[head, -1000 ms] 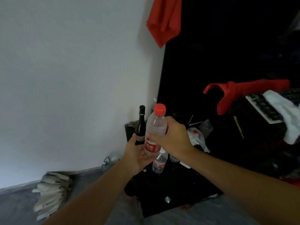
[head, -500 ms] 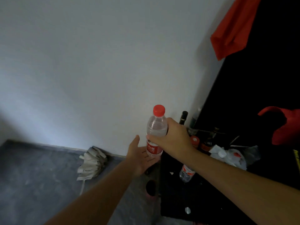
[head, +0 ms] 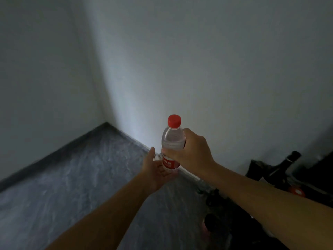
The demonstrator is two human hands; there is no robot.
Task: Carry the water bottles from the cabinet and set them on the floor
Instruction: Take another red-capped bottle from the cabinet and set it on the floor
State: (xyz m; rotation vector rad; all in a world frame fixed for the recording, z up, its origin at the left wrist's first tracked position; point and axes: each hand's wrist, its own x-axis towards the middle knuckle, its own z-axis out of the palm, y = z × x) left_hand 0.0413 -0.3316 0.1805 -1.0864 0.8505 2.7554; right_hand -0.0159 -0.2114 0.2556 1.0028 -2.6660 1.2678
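Gripping upright clear red-capped water bottle (head: 173, 141), right hand (head: 193, 150); left hand (head: 155, 170) open-palmed beneath.

Bottle I hold: clear plastic water bottle (head: 173, 141), red cap, red label with white print.
Floor I see: grey mottled stone-look floor (head: 90, 177).
Walls: plain white painted walls (head: 198, 60).
Right edge: dark glass wine bottle (head: 282, 165).
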